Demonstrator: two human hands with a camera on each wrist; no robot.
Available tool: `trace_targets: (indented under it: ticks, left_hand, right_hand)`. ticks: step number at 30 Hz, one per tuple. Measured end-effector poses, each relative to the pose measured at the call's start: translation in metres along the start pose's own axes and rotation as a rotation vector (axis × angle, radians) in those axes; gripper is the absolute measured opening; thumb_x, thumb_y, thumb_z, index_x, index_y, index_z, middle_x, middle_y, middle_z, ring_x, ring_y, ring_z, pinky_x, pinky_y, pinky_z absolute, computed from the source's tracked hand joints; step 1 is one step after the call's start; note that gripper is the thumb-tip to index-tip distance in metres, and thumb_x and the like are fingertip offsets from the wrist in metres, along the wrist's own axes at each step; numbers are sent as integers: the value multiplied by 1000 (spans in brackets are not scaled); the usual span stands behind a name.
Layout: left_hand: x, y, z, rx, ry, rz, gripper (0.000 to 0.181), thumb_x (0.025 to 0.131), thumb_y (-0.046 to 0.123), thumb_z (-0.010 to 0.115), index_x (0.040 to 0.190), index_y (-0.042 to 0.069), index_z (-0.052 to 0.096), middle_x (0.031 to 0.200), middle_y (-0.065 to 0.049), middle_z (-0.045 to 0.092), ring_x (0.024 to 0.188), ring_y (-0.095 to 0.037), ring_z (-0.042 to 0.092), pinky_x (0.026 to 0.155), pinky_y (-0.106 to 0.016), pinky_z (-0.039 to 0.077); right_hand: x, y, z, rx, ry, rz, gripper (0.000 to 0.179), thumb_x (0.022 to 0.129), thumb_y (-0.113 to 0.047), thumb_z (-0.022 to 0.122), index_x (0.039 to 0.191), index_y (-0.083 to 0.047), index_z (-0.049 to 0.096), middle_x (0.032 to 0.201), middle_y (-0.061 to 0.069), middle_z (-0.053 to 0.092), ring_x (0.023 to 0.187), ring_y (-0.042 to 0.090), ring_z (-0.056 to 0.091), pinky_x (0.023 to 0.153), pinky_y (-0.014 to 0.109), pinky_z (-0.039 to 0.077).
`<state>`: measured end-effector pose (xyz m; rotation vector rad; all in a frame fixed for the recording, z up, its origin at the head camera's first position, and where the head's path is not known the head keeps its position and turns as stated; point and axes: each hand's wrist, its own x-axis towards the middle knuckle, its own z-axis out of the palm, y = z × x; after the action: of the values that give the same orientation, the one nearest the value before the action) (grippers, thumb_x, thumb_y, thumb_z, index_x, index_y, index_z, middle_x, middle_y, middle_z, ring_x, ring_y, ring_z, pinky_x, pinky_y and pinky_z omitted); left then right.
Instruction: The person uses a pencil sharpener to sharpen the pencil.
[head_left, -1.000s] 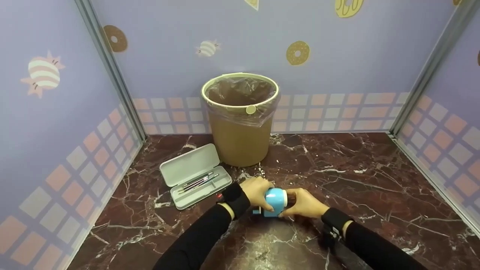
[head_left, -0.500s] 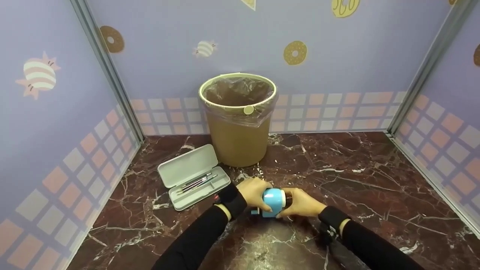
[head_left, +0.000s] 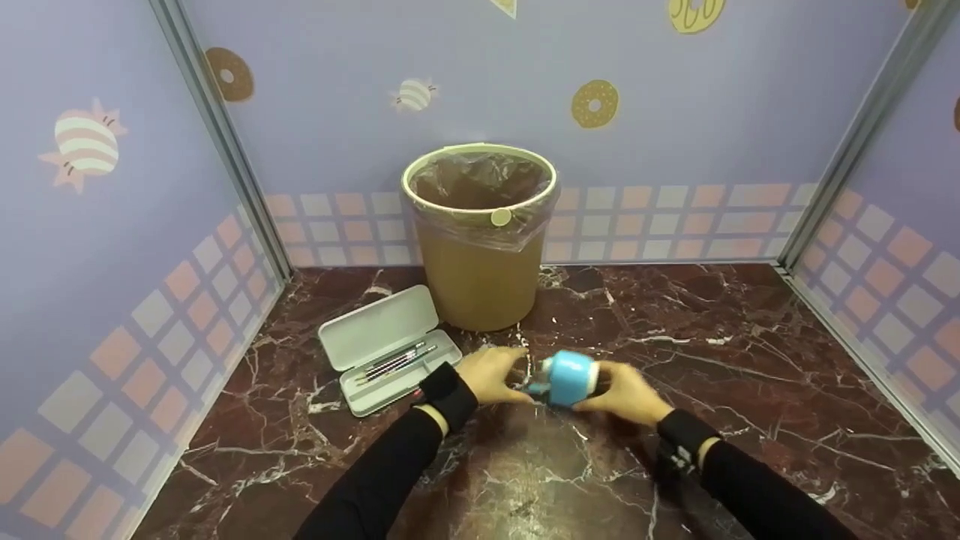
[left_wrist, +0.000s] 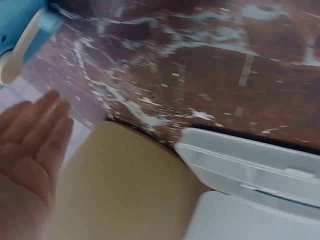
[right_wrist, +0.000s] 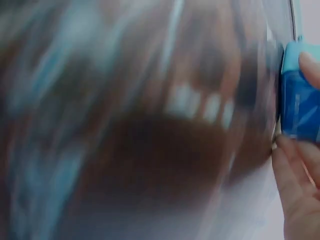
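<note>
A blue crank pencil sharpener (head_left: 571,377) is in the middle of the head view, tilted. My right hand (head_left: 626,394) grips its pale end with thumb and fingers; in the right wrist view the fingers hold the sharpener's blue body (right_wrist: 299,107). The sharpener's crank handle (left_wrist: 24,45), pale with a blue knob, points toward my left hand (head_left: 489,375). That hand is apart from the sharpener, thumb and fingers spread, palm facing it. Straight fingers (left_wrist: 42,127) show in the left wrist view, holding nothing.
An open grey pencil case (head_left: 379,326) with several pencils (head_left: 395,361) lies left of my left hand. Behind it stands a brown lined bin (head_left: 480,277) against the back wall. Small pale flecks dot the dark marble tabletop (head_left: 720,390).
My left hand has let go of the sharpener and drawn back to the left. My right hand has moved the sharpener a little right and away from me, tilting it.
</note>
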<state>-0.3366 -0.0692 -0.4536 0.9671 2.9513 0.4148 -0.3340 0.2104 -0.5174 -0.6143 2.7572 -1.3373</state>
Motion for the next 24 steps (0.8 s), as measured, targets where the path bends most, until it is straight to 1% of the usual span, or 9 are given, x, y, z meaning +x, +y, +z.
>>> trace_targets:
  ticks: [4,6,9,11,13,15,17,20,24]
  left_hand:
    - [-5,-14,3,50,20,-123,93,84,53,78,151,-2,44,150,-23,55,142,-39,52,121,-49,38]
    - [-7,-21,5,87,27,-174,95,87,56,74,154,-1,39,154,-24,50,147,-41,46,124,-53,32]
    - [-9,-30,5,119,54,-237,92,88,57,72,155,2,40,157,-22,48,150,-41,42,125,-57,29]
    - [-10,-34,5,130,87,-259,90,88,57,72,153,2,43,155,-22,50,148,-41,44,124,-59,30]
    - [-10,-38,5,137,122,-285,89,86,58,72,151,3,46,154,-22,52,147,-41,45,123,-60,30]
    - [-10,-42,5,148,149,-310,89,85,59,73,150,4,48,152,-21,53,146,-42,46,122,-60,31]
    - [-9,-44,6,154,162,-338,89,84,60,73,150,6,49,153,-20,54,146,-42,46,121,-60,31]
    - [-8,-44,7,147,158,-377,89,84,61,72,152,9,47,155,-19,51,148,-42,43,122,-61,29]
    - [-7,-41,9,130,141,-424,90,84,64,70,155,14,44,159,-18,46,152,-42,38,125,-62,24]
  right_hand:
    - [-5,18,-25,-58,164,129,61,70,-23,93,117,7,67,108,23,76,96,30,73,90,45,58]
    - [-8,27,-38,-103,228,183,63,72,-25,93,117,9,67,107,25,75,95,31,71,87,43,56]
    - [-13,39,-56,-148,295,246,63,74,-28,91,117,11,65,108,29,74,94,34,71,84,42,55]
    - [-18,45,-65,-172,329,286,66,76,-30,90,118,13,64,109,32,72,93,38,70,83,44,55]
    - [-22,50,-74,-193,359,318,69,77,-31,88,121,15,61,113,35,70,97,45,70,88,52,55]
    - [-25,53,-81,-222,380,347,72,79,-33,86,123,17,59,117,39,67,102,50,67,95,59,51]
    - [-27,55,-87,-240,396,371,74,80,-34,84,126,18,57,120,40,65,107,54,65,98,63,48]
    - [-30,56,-93,-258,414,415,75,82,-34,82,129,19,56,123,41,63,111,57,62,100,65,46]
    - [-33,54,-98,-237,439,515,77,84,-34,80,133,19,52,128,42,60,118,59,59,102,66,46]
